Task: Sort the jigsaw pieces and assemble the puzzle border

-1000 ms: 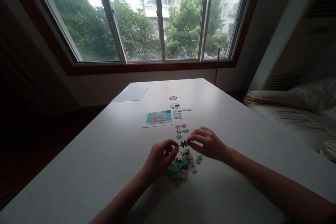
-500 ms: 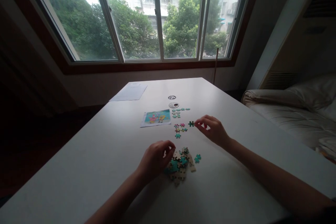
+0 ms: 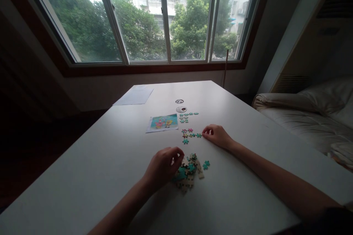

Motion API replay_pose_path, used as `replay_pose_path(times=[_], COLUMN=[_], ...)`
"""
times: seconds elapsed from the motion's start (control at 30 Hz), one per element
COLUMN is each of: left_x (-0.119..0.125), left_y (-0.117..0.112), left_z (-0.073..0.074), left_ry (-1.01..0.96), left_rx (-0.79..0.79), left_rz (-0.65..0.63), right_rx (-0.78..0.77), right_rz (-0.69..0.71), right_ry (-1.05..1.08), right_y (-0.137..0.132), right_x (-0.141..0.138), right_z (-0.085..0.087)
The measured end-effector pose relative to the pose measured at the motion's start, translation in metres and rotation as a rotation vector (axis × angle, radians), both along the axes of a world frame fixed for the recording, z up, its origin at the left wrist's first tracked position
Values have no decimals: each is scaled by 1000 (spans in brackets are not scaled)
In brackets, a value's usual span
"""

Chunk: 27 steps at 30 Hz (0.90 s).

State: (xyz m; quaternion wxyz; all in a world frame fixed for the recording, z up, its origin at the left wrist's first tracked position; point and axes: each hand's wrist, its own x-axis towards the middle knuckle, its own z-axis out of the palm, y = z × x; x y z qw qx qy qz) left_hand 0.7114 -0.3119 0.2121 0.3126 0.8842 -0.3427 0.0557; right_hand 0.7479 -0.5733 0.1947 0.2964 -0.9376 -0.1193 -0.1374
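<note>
My right hand (image 3: 217, 136) pinches the edge of a teal jigsaw puzzle piece (image 3: 199, 135), which lies at the right end of a short row of pieces on the table. Pink and yellow puzzle pieces (image 3: 187, 130) sit just left of it, and another teal piece (image 3: 185, 141) is a little nearer. Over the left side of a loose heap of puzzle pieces (image 3: 190, 169), my left hand (image 3: 164, 164) has its thumb and fingers curled together. Whatever is between those fingertips, if anything, is hidden. A separate teal piece (image 3: 206, 165) rests right of the heap.
A small printed cartoon picture (image 3: 162, 123) lies left of the sorted pieces. Beyond are more teal pieces (image 3: 184, 118) in rows and two round discs (image 3: 181, 109). A paper sheet (image 3: 134, 96) covers the white table's (image 3: 96, 154) far left corner. A sofa (image 3: 298, 121) stands right.
My right hand has lowered the puzzle piece, bringing it slightly nearer and left, onto the end of the row. My left hand stays over the heap.
</note>
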Motion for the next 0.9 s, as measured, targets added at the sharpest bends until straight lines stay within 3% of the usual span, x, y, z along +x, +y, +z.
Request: replay_pose_path(times=[0.73,0.8,0.9], left_x=[1,1,1], left_y=[-3,-3,-3], left_z=[0,0,1], left_ry=[-35,-36,-37], left_rx=[63,62,59], left_rz=[28,25,25], right_rx=[5,23,34], right_rz=[30,111,380], right_ry=[-39,-49,3], right_y=[8,11,19], right_x=[-3,-9,-21], right_z=[0,3,11])
